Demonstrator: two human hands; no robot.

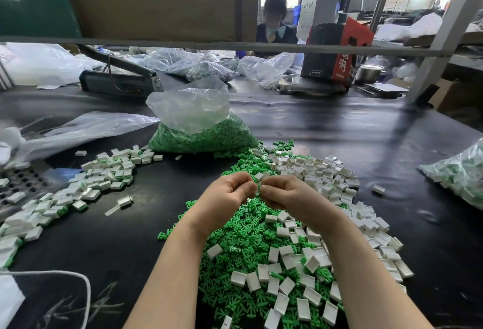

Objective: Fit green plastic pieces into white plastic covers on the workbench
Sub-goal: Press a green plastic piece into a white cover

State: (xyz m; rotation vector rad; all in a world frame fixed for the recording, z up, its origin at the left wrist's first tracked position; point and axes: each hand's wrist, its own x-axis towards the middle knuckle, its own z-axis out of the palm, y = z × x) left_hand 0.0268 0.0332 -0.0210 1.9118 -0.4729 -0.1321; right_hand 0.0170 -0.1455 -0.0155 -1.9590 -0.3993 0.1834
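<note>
Two bare hands are shown meeting above the middle of the black worktop (117, 245); the left hand (224, 195) is curled, its fingertips pinching a small piece where the two hands touch; the right hand (283, 195) is likewise curled, its thumb and fingers closed on the same small piece; the piece itself is mostly hidden by the fingers, so whether it is green, white or both cannot be told. Beneath the hands and forearms a heap of green plastic pieces (235, 239) is spread from the worktop's middle toward its near edge; loose white plastic covers (326, 179) are scattered over the right side of that heap and beyond it toward the right edge, many lying open side up. Toward the left edge a band of white covers with green showing at their sides (104, 174) is laid out, running down to the near-left corner. Behind the heap, toward the far side, a clear bag of green pieces (198, 130) is seen standing with its mouth open; a flattened clear plastic bag (78, 130) lies to its left; at the right edge a further clear bag of white and green parts (460, 174) is partly in view. A seated person (274, 22) is visible beyond the far edge, beside a red and black carton (337, 51).
</note>
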